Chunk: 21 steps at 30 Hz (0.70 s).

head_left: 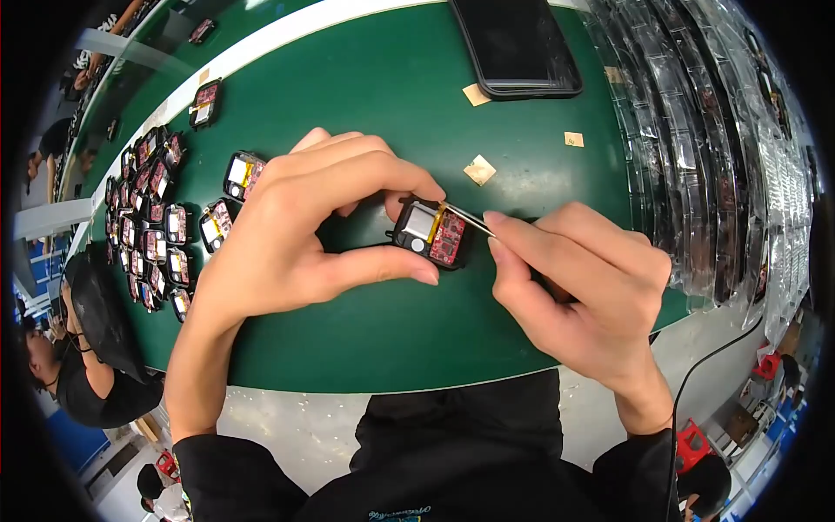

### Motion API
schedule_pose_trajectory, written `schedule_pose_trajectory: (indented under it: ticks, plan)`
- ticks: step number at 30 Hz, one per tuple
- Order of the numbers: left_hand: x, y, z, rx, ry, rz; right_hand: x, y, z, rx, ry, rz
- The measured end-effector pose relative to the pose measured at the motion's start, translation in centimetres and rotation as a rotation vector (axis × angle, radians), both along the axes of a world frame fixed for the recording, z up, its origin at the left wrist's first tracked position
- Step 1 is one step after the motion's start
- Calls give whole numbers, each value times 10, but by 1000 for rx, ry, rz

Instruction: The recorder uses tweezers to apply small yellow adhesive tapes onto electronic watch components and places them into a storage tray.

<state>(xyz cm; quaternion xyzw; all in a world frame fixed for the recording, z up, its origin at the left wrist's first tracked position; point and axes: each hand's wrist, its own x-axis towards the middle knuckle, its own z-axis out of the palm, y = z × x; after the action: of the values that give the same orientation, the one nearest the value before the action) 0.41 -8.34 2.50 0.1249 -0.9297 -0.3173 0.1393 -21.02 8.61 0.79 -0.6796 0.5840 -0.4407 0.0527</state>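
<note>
Between the thumb and fingers of my left hand (pixel 291 230) is a small black device casing (pixel 449 242), its open side facing up. A silver battery, a strip of yellow tape and a red circuit board show inside it. My right hand (pixel 587 291) pinches slim metal tweezers (pixel 470 219), whose tips reach the casing's upper edge beside the yellow tape. Whether the tips grip anything is too small to tell. Two similar open casings, one of them a device unit (pixel 216 224), lie just left of my left hand, partly hidden by it.
Many more open device casings (pixel 155 244) crowd the green table's left side. A black phone (pixel 522 48) lies at the back, near small tan stickers (pixel 479 170). Stacked clear plastic trays (pixel 687 157) fill the right side. Another person (pixel 104 383) sits at the left.
</note>
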Motion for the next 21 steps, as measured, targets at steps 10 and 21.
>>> schedule_pose_trajectory:
  ticks: [10,21]
  plan:
    - [3,-9,0,78,-42,-73,-6,0,-2,146,-264,67]
    - [1,-7,2,30,-21,-112,-5,1,0,158,-246,76]
